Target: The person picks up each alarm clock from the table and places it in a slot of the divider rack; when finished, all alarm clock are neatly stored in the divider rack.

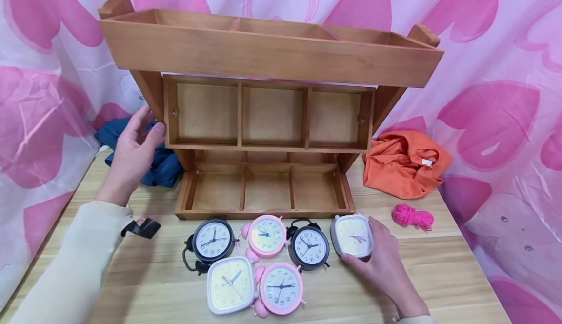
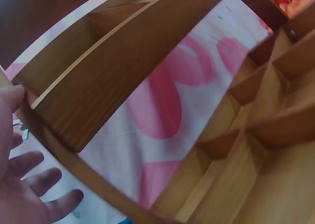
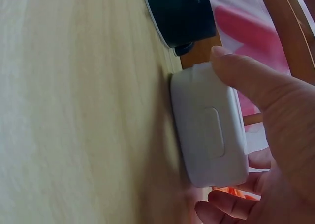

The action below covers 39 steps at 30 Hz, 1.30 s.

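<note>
A white square alarm clock [image 1: 352, 236] lies face up at the right end of a group of clocks. My right hand [image 1: 381, 260] grips it, the thumb on one edge and the fingers on the opposite edge; its plain white side [image 3: 209, 125] shows in the right wrist view. At the left upright of a brown wooden tiered shelf [image 1: 268, 53], my left hand [image 1: 133, 151] is raised with its fingers spread. The left wrist view shows the left thumb by the shelf's side frame [image 2: 98, 177]; whether it touches is unclear.
Black clocks [image 1: 213, 239] [image 1: 309, 246], pink clocks [image 1: 267, 236] [image 1: 281, 288] and another white clock [image 1: 230, 285] lie before the shelf. Blue cloth [image 1: 162, 168] is at left; orange cloth [image 1: 404, 163] and pink yarn [image 1: 412, 216] are at right. A heart-patterned curtain [image 1: 491, 119] hangs behind.
</note>
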Tool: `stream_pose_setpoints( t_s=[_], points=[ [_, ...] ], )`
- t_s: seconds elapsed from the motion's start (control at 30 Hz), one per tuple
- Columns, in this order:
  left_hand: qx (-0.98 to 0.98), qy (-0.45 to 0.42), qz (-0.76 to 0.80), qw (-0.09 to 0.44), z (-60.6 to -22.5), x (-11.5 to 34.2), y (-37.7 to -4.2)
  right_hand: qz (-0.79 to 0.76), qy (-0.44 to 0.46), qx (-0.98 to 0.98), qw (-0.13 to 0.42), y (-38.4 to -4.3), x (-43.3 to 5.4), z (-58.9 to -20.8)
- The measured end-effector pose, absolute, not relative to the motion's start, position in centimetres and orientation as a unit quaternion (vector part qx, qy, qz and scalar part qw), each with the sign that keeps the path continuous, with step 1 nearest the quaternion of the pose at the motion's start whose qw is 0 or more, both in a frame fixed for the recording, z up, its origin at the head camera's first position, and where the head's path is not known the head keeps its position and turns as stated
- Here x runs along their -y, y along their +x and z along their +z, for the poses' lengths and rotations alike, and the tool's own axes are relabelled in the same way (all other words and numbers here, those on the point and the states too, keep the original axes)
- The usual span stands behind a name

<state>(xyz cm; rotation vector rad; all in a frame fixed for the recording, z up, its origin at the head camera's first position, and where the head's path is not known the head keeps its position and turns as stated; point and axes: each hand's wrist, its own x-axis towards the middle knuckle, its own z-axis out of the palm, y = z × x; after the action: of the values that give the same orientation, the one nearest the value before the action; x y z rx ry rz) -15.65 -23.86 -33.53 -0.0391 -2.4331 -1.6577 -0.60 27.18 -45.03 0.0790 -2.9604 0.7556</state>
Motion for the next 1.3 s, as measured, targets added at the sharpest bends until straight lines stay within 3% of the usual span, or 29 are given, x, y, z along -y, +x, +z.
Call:
stream_pose_setpoints(
  t_s=[0.33, 0.6, 0.83, 1.07, 1.3],
  points=[
    [0.782, 0.007, -0.611, 0.121, -33.4, 22.2, -17.3, 0.272, -0.020, 0.962, 0.003, -1.1, -26.7, -45.9],
    [0.799, -0.007, -0.590, 0.117, -33.4, 22.3, -17.3, 0.281, -0.030, 0.959, 0.029, -0.6, -26.7, -45.8],
    [0.797, -0.006, -0.593, 0.115, -33.6, 21.8, -17.1, 0.336, -0.035, 0.940, 0.043, -0.5, -26.2, -43.4],
    [0.802, -0.005, -0.588, 0.106, -33.6, 21.9, -17.1, 0.336, 0.001, 0.940, 0.062, -4.0, -24.5, -40.7],
    [0.801, -0.007, -0.589, 0.109, -33.7, 21.8, -17.2, 0.337, 0.035, 0.939, 0.059, -9.4, -21.9, -40.7]
  ],
)
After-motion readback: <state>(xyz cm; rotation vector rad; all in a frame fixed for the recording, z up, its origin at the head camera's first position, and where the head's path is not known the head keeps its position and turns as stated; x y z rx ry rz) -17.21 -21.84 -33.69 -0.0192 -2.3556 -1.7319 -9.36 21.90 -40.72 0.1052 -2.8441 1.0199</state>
